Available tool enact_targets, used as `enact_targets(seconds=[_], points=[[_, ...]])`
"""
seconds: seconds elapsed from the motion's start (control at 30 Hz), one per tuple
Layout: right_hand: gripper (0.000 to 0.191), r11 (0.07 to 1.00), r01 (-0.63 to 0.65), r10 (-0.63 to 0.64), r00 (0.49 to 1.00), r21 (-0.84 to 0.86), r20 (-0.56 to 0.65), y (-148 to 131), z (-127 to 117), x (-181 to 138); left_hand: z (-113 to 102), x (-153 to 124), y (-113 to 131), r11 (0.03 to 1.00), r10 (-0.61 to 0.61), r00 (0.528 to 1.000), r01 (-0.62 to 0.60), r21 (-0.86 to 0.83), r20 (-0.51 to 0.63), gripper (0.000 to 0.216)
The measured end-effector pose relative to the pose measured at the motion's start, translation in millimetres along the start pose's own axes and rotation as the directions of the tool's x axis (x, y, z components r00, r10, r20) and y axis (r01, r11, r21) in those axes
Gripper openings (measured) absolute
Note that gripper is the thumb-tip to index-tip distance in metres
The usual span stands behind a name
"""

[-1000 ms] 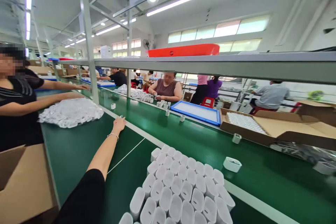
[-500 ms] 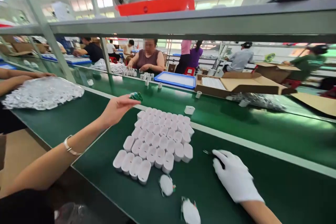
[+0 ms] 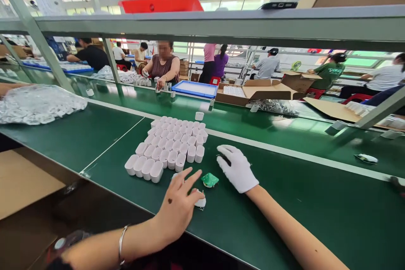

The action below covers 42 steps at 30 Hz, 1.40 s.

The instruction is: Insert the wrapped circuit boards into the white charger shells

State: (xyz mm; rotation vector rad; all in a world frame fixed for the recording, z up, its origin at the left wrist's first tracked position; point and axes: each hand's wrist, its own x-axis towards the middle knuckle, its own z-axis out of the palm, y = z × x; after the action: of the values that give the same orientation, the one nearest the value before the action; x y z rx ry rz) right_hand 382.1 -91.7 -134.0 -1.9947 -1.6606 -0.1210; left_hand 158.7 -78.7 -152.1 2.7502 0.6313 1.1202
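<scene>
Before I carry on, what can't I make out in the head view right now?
All in the head view:
Rounded white part: partly hidden by the bare left hand.
Thin dark item: too small, partly covered by the white-gloved right hand.
Clear plastic bag of white pieces: cut off by the left edge.
Black object: cut off by the right edge.

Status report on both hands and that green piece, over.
Left hand bare, fingers spread over white part, contact unclear. Right hand gloved, grip partly hidden. Green piece on worktop between hands. White cases close beyond.
</scene>
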Motion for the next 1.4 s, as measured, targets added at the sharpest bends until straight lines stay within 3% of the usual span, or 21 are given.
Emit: enact_targets(seconds=[0.07,0.13,0.2,0.27,0.33,0.4,0.5,0.57,0.63,0.7,0.77,0.87,0.93,1.0,1.07,1.17,1.27,1.33,1.4], points=[[0.036,0.987,0.122,-0.128,0.990,0.100,0.054,-12,6,3,-7,-9,-9,0.987,-0.120,0.993,0.118,-0.106,-0.012,0.032],[0.025,0.968,0.165,-0.186,0.977,0.187,0.103,-21,13,9,-10,-13,-16,0.945,-0.229,0.973,0.226,-0.236,0.018,0.030],[0.010,0.959,0.116,-0.140,0.987,0.258,0.076,-26,15,12,-9,-12,-18,0.874,-0.329,0.943,0.325,-0.361,0.051,0.026],[0.012,0.938,0.085,-0.085,0.996,0.335,-0.016,-31,7,11,-10,-5,-18,0.801,-0.399,0.914,0.390,-0.454,0.081,0.031],[0.011,0.892,0.173,-0.156,0.985,0.418,-0.074,-38,-10,3,-15,5,-16,0.750,-0.416,0.902,0.413,-0.516,0.116,0.049],[0.011,0.801,0.321,-0.346,0.937,0.506,-0.047,-49,-29,-9,-25,16,-15,0.713,-0.383,0.907,0.411,-0.568,0.175,0.064],[0.014,0.689,0.398,-0.524,0.851,0.606,0.038,-63,-48,-25,-43,30,-20,0.674,-0.342,0.895,0.445,-0.590,0.286,0.054],[0.013,0.667,0.362,-0.504,0.863,0.652,0.037,-65,-50,-30,-49,37,-25,0.652,-0.295,0.865,0.493,-0.576,0.406,0.043],[0.012,0.678,0.300,-0.419,0.908,0.671,0.017,-64,-45,-30,-48,39,-28,0.575,-0.238,0.810,0.562,-0.595,0.535,0.037],[0.016,0.764,0.192,-0.256,0.966,0.616,0.018,-61,-38,-29,-40,36,-30,0.468,-0.291,0.771,0.631,-0.618,0.567,0.030],[0.029,0.905,-0.004,-0.030,0.997,0.426,0.074,-59,-31,-26,-30,29,-30,0.423,-0.443,0.764,0.639,-0.643,0.469,0.025],[0.038,0.968,-0.240,0.210,0.936,0.077,0.284,-55,-22,-22,-18,17,-31,0.474,-0.537,0.809,0.524,-0.708,0.239,0.024],[0.027,0.971,-0.239,0.208,0.901,0.035,0.381,-51,-16,-20,-13,11,-32,0.529,-0.509,0.847,0.447,-0.721,0.152,0.024],[0.015,0.981,-0.146,0.096,0.939,0.128,0.330,-47,-12,-18,-12,6,-34,0.593,-0.476,0.873,0.412,-0.692,0.112,0.028],[0.014,0.977,0.024,-0.078,0.965,0.212,0.249,-42,-13,-16,-11,3,-36,0.657,-0.441,0.894,0.378,-0.652,0.073,0.033],[0.022,0.957,0.146,-0.234,0.899,0.249,0.371,-32,-24,-14,-13,1,-38,0.741,-0.383,0.924,0.302,-0.599,-0.008,0.036],[0.020,0.986,-0.036,-0.061,0.832,0.164,0.552,-21,-44,-16,-16,3,-37,0.780,-0.314,0.949,0.244,-0.577,-0.023,0.035],[0.018,0.978,-0.179,0.078,0.793,0.109,0.605,-15,-53,-16,-18,5,-35,0.783,-0.268,0.963,0.215,-0.584,-0.004,0.036],[0.017,0.970,-0.231,0.134,0.774,0.080,0.619,-12,-54,-15,-19,7,-34,0.779,-0.251,0.968,0.209,-0.591,0.012,0.036]])
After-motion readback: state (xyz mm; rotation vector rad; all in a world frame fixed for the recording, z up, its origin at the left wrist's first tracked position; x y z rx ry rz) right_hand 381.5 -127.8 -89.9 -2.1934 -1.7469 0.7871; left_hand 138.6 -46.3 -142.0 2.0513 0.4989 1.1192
